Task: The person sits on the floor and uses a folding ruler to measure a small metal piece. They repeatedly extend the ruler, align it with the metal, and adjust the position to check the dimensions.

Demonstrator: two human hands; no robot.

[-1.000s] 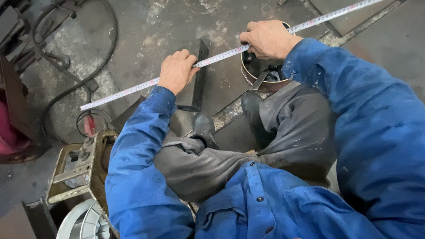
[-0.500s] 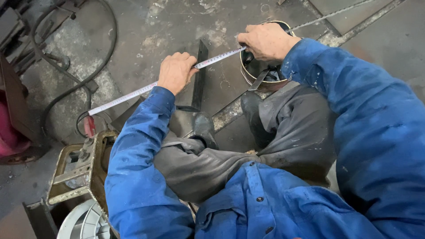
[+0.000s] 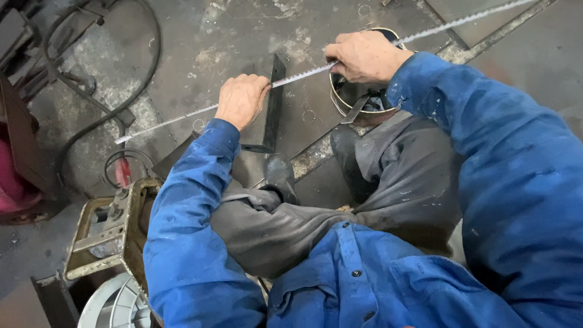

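Your left hand [image 3: 242, 100] pinches the long silver metal measuring rule [image 3: 303, 76] down onto the dark upright steel plate [image 3: 274, 103] on the stained steel floor [image 3: 200, 42]. Your right hand [image 3: 364, 56] grips the rule beside the round metal bucket [image 3: 349, 100]. Keep it taut, straight and flat along the plate's edge.

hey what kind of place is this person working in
Most likely a metalworking or welding shop: a stained steel floor plate, thick black cables, and a dark steel bar under the steel rule both hands hold.
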